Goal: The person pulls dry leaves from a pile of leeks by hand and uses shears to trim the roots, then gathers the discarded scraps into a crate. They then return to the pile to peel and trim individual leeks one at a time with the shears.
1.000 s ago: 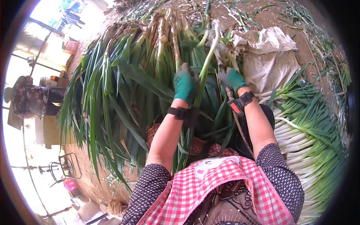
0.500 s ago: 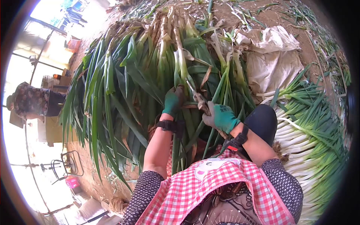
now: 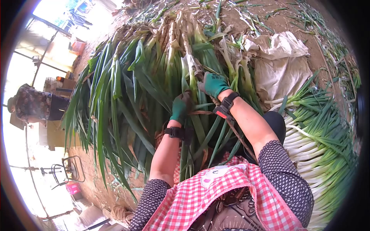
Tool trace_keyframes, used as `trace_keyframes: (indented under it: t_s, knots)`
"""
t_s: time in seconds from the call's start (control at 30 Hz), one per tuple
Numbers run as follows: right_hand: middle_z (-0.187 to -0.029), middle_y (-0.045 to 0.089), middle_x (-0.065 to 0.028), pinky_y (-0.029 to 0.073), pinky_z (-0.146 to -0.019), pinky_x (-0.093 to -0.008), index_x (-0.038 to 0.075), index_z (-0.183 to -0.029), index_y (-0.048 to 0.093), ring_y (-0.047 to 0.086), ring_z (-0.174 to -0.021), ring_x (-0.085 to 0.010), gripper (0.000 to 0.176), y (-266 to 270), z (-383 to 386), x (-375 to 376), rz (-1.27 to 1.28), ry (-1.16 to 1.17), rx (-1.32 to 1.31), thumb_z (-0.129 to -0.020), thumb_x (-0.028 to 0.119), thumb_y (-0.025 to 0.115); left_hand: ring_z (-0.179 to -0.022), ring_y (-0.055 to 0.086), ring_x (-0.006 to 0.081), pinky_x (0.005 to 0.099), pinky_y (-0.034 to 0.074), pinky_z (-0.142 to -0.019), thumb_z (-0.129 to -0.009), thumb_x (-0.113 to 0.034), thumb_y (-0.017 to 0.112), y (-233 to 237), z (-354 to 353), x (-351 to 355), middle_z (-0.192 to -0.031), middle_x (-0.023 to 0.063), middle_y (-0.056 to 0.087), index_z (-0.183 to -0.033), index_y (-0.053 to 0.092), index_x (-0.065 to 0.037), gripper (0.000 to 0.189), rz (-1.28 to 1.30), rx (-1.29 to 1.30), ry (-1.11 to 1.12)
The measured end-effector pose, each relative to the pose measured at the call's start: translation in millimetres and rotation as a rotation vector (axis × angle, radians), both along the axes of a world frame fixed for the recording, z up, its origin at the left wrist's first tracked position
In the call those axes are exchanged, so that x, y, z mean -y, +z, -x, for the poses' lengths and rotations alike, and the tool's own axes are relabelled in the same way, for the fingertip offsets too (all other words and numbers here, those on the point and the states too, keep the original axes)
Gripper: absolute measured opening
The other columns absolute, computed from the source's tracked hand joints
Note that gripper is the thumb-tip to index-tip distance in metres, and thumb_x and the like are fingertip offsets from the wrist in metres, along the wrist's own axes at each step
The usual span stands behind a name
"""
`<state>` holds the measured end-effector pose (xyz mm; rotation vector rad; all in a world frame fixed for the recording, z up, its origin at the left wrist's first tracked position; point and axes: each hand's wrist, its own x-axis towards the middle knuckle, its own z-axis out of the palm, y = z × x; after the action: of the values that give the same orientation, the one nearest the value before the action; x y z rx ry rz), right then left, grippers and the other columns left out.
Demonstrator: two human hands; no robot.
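Note:
A large heap of untrimmed green onions (image 3: 135, 88) lies before me, roots at the far side and leaves toward me. My left hand (image 3: 181, 106), in a green and grey glove, is closed around the stem of one green onion (image 3: 190, 71) near the heap's middle. Just right of it and a little farther out, my right hand (image 3: 214, 84) is closed on a dry, brownish outer leaf beside the same stem. A long strip of that leaf (image 3: 242, 141) trails below my right wrist toward my lap.
Cleaned green onions (image 3: 308, 146) lie in a row at the right, white ends toward me. A pale cloth sack (image 3: 283, 65) is behind them. At the left, a person (image 3: 34, 103) stands near boxes; a metal-framed chair (image 3: 69, 169) is below.
My right hand has moved up and forward, from below the stem to beside its upper part. My left hand has stayed nearly in place on the stem.

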<state>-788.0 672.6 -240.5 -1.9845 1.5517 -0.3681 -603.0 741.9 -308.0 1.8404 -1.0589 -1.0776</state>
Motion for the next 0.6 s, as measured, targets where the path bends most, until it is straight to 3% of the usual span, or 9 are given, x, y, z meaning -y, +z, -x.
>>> trace_keyframes:
  t_s: [0.1, 0.2, 0.3, 0.4, 0.5, 0.6]
  knots:
    - [-0.09, 0.068, -0.0287, 0.052, -0.079, -0.0509, -0.001, -0.108, 0.059, 0.068, -0.085, -0.0434, 0.05, -8.7, 3.7, -19.1, 0.036, 0.047, -0.009, -0.08, 0.04, 0.061, -0.066, 0.051, 0.0123, 0.0333, 0.044, -0.061, -0.094, -0.045, 0.055, -10.2, -4.4, -2.2, -0.069, 0.0026, 0.058, -0.095, 0.069, 0.003, 0.05, 0.089, -0.208, -0.024]
    - [-0.086, 0.068, -0.0276, 0.052, -0.077, -0.0519, 0.0, -0.106, 0.059, 0.068, -0.083, -0.0443, 0.049, -12.0, 6.7, -42.0, -0.029, 0.018, -0.072, -0.081, 0.042, 0.06, -0.066, 0.05, 0.0114, 0.0321, 0.043, -0.06, -0.095, -0.042, 0.055, -14.8, -7.0, -1.9, -0.071, 0.0011, 0.058, -0.094, 0.068, 0.004, 0.048, 0.107, -0.187, -0.023]
    - [-0.084, 0.068, -0.0276, 0.053, -0.077, -0.0517, 0.001, -0.106, 0.059, 0.068, -0.084, -0.0438, 0.048, -22.9, -0.6, -23.3, 0.087, -0.017, -0.047, -0.082, 0.041, 0.059, -0.067, 0.05, 0.0111, 0.0317, 0.043, -0.06, -0.096, -0.04, 0.055, 25.3, 6.5, -12.7, -0.072, -0.0002, 0.058, -0.094, 0.068, 0.004, 0.047, 0.063, -0.101, -0.037]
    - [-0.094, 0.068, -0.029, 0.054, -0.08, -0.048, -0.002, -0.107, 0.061, 0.069, -0.089, -0.0417, 0.048, -5.5, -8.4, 10.1, -0.012, 0.006, 0.01, -0.078, 0.036, 0.063, -0.066, 0.05, 0.0101, 0.0304, 0.043, -0.06, -0.096, -0.041, 0.056, -7.8, -0.3, -7.0, -0.071, -0.0004, 0.057, -0.095, 0.068, 0.004, 0.047, 0.109, -0.144, -0.021]
    - [-0.097, 0.069, -0.0281, 0.054, -0.081, -0.0467, -0.004, -0.105, 0.062, 0.069, -0.09, -0.0406, 0.049, 6.5, -7.6, 12.3, -0.032, -0.022, 0.032, -0.079, 0.037, 0.065, -0.067, 0.048, 0.0082, 0.0281, 0.043, -0.061, -0.096, -0.04, 0.057, 1.0, 1.6, -10.9, -0.072, -0.0016, 0.056, -0.096, 0.068, 0.003, 0.045, 0.078, -0.138, -0.019]
    - [-0.095, 0.068, -0.0282, 0.053, -0.081, -0.0486, -0.003, -0.106, 0.062, 0.068, -0.089, -0.0423, 0.05, -5.5, 3.9, -14.2, 0.007, -0.048, 0.017, -0.081, 0.04, 0.064, -0.068, 0.046, 0.0069, 0.0255, 0.042, -0.062, -0.096, -0.039, 0.057, -2.5, 0.2, -10.9, -0.077, -0.0036, 0.055, -0.1, 0.068, 0.001, 0.041, 0.141, -0.409, -0.043]
